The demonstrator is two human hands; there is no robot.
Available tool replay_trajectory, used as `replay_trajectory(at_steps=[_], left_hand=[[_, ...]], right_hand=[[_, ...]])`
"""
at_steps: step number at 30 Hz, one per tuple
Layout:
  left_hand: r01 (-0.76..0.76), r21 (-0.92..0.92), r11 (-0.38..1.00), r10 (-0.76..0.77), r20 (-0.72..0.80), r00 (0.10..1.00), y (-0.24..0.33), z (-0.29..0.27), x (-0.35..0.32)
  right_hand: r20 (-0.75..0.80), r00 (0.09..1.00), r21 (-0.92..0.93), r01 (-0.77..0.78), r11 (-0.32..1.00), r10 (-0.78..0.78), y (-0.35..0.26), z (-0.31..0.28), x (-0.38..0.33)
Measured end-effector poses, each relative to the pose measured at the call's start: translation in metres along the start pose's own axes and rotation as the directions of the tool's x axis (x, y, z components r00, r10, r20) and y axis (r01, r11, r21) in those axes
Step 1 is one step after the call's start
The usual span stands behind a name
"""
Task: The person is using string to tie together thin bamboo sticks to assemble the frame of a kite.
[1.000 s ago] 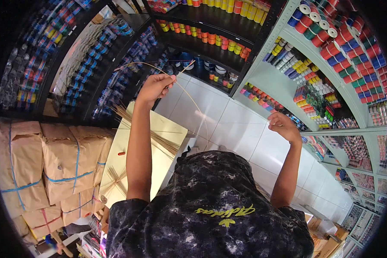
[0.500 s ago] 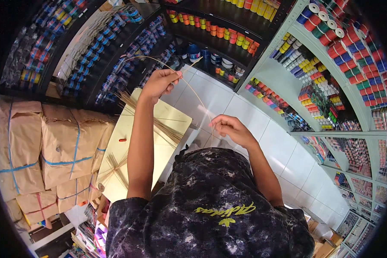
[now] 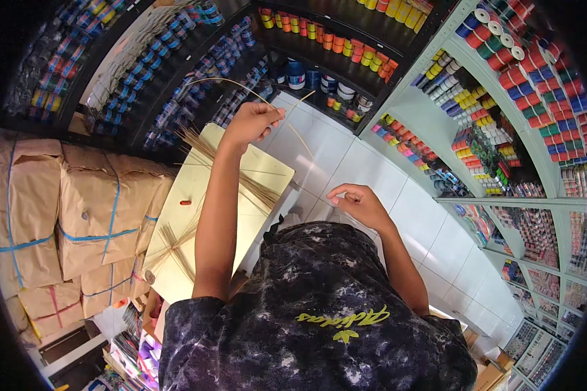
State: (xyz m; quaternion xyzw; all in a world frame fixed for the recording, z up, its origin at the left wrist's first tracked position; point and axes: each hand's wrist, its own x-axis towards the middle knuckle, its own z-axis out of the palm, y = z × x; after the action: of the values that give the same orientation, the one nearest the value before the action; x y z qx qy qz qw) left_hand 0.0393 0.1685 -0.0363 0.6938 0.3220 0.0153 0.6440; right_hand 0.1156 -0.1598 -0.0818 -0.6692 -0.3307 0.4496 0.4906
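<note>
My left hand [image 3: 253, 124] is raised above the far edge of a pale yellow tabletop [image 3: 160, 251]. Its thumb and fingers pinch thin tan strips of cane or a similar fibre [image 3: 240, 85]. From that pinch one length arcs to the left, a short end sticks up to the right, and another hangs toward the floor. My right hand [image 3: 361, 205] is lower and to the right, in front of my shirt, its index finger stretched out and the others loosely curled. I see nothing in it. On the tabletop lie a bundle of similar strips [image 3: 257, 190] and a crossed, woven-looking group of strips [image 3: 171, 246].
A small red object [image 3: 185, 202] lies on the tabletop. Brown paper parcels [image 3: 94, 215] tied with blue string are stacked at the left. Dark shelves [image 3: 346, 68] with spools and tubs stand at the back. Pale green shelving [image 3: 509, 202] full of spools lines the right, beside white floor tiles [image 3: 404, 202].
My right hand has come away from the strip and shifted slightly right and down. The strip's lower end now hangs loose. My left hand has moved a little to the right, still pinching.
</note>
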Motion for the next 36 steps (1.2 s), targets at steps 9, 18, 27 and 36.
replay_trajectory(at_steps=[9, 18, 27, 36], left_hand=[[0.007, 0.037, 0.999, -0.008, 0.021, 1.0, 0.003, 0.019, 0.005], [0.002, 0.061, 0.998, -0.005, 0.049, 0.999, 0.003, 0.027, 0.016], [0.015, 0.096, 0.995, -0.021, 0.055, 0.998, -0.001, 0.027, 0.02], [0.032, 0.078, 0.996, -0.036, 0.05, 0.998, -0.002, 0.03, 0.015]], right_hand=[[-0.001, 0.999, 0.043, -0.041, 0.998, 0.041, 0.001, 0.001, -0.007], [-0.004, 0.999, 0.047, -0.04, 0.998, 0.04, 0.001, -0.001, -0.008], [-0.023, 0.999, 0.028, -0.043, 0.999, 0.044, 0.007, 0.001, -0.011], [-0.022, 0.999, 0.016, -0.048, 0.999, 0.048, 0.013, 0.001, -0.013]])
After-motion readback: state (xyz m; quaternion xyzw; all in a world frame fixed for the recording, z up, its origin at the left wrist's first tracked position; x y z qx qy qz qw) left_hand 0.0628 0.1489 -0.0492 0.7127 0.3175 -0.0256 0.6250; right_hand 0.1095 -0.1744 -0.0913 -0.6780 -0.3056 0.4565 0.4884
